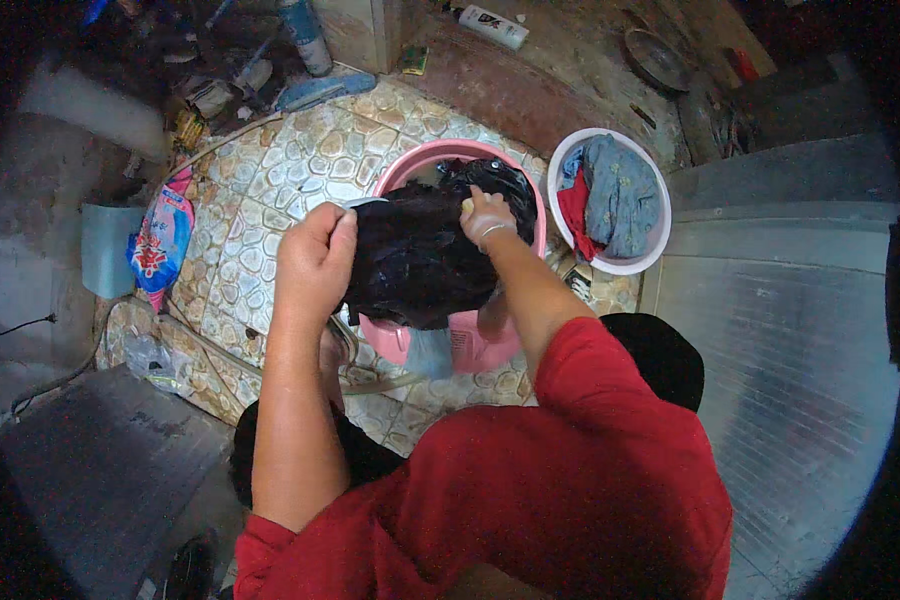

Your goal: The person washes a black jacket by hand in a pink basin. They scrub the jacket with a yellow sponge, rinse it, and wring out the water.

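A dark, wet garment [420, 255] is stretched across a pink plastic basin [461, 144] on the floor in front of me. My left hand [316, 244] grips its left edge between thumb and curled fingers, raised above the basin's left side. Over the garment's upper right, my right hand [489, 216] has curled fingers around a small pale yellow piece [466, 205], perhaps soap. Suds coat this hand and wrist. More dark wet cloth [506, 180] lies behind it in the basin. A blurred grey-blue cloth [429, 354] hangs over the near rim.
A white basin [664, 202] holding grey, red and blue clothes stands right of the pink one. On the left leans a blue-and-pink detergent bag [163, 232]. A hose [225, 142] curves over the stone-patterned floor. A metal panel [765, 322] borders the right; a white bottle [493, 27] lies at the back.
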Tool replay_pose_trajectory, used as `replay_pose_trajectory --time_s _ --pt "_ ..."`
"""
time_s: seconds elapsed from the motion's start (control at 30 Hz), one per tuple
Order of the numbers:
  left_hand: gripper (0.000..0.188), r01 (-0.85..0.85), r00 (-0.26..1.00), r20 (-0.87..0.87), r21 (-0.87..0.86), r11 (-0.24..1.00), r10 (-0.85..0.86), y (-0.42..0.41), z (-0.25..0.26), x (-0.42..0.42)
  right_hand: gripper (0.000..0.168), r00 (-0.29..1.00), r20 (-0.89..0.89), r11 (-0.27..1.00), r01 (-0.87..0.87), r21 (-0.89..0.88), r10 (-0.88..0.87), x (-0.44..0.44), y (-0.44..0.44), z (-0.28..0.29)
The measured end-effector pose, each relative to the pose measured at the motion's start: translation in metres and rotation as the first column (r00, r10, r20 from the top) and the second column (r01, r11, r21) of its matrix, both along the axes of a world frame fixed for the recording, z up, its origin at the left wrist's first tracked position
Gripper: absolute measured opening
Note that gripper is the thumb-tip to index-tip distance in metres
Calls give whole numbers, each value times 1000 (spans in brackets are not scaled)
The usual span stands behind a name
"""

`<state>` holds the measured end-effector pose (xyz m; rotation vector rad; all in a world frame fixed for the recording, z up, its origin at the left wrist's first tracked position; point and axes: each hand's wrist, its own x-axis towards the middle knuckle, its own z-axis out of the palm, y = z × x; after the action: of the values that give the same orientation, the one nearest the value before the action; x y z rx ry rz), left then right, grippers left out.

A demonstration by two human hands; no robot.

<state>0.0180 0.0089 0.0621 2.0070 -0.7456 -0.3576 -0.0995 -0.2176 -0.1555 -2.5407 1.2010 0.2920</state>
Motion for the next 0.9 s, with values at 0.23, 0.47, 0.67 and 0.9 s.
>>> replay_pose_trajectory --time_s 0.23,0.47,0.67,0.9 --pt "30 -63 998 1 113 992 63 -5 -4 3 46 653 424 337 -263 904 -627 40 22 85" --pt "32 -60 988 142 -1 998 60 -9 -2 -8 50 531 795 609 -538 583 -293 93 135 88" --pt "32 48 976 216 -72 996 -31 -12 4 -15 41 940 204 948 -298 112 272 82 77 24" --pt "39 -62 975 212 3 998 60 -9 9 2 69 978 -155 990 -130 48 136 22 -17 -10"
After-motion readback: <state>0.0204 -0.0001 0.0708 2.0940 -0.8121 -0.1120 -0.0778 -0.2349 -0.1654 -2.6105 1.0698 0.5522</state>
